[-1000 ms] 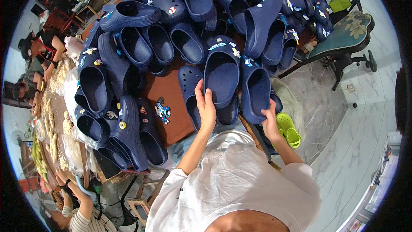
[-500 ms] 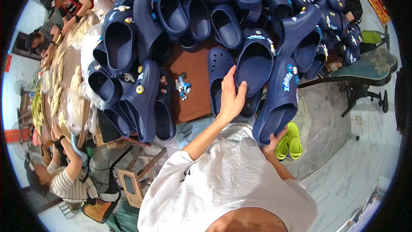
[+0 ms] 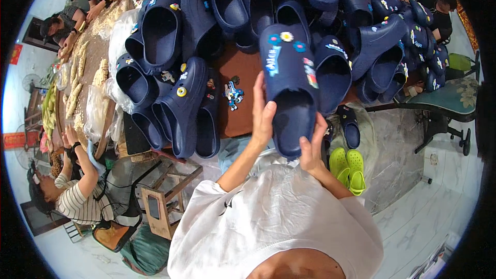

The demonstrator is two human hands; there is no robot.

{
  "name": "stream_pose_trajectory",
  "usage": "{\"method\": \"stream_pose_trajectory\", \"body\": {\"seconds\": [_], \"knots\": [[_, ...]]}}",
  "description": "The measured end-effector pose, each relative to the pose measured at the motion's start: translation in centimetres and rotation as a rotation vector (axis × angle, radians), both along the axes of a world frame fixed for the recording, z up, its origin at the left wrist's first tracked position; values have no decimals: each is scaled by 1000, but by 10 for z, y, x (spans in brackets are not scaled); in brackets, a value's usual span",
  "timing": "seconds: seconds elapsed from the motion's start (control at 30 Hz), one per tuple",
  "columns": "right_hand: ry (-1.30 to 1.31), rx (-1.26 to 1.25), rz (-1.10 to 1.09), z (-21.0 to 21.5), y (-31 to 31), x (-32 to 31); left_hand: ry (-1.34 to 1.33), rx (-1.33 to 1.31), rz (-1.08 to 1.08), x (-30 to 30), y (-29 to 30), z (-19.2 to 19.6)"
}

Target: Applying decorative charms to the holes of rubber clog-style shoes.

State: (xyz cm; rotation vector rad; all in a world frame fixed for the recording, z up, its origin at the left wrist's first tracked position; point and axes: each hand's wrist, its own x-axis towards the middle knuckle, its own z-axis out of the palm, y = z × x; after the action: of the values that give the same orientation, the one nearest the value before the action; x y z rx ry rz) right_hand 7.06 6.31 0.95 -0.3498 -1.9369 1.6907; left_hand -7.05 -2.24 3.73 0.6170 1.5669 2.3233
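Observation:
I hold one navy clog (image 3: pixel 290 85) with coloured charms on its strap and upper, raised above a brown table (image 3: pixel 242 101). My left hand (image 3: pixel 262 113) presses flat against the clog's left side. Under its heel end my right hand (image 3: pixel 313 147) grips it from below. A big heap of navy clogs (image 3: pixel 217 10) covers the table behind and around it. A small blue figure charm (image 3: pixel 232 94) lies on the bare table just left of my left hand.
A pair of lime-green clogs (image 3: pixel 347 168) sits on the marble floor by my right side. A green-cushioned chair (image 3: pixel 448 104) stands at right. A wooden stool (image 3: pixel 160 201) stands lower left. Other people (image 3: pixel 77 196) work along a long table (image 3: pixel 77 77) with pale pieces.
The view has tilted and moved closer. The navy clog has come off the pile and now sits lifted between both hands; my right hand shifted from under its edge to its heel.

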Motion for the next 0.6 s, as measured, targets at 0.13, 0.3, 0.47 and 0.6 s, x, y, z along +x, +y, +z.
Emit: {"method": "stream_pose_trajectory", "body": {"seconds": [0.13, 0.3, 0.47, 0.6], "knots": [[-142, 98, 150, 0, -12, -25, -108, -404, 177, -13, -37, -7], [-113, 277, 137, 11, -8, -20, -418, -307, 251, -41, -73, -61], [69, 549, -319, 3, 27, 1, 44, -628, 297, -48, -75, -79], [124, 370, -656, 6, 78, 0, 202, -703, 355, -52, -79, -103]]}}
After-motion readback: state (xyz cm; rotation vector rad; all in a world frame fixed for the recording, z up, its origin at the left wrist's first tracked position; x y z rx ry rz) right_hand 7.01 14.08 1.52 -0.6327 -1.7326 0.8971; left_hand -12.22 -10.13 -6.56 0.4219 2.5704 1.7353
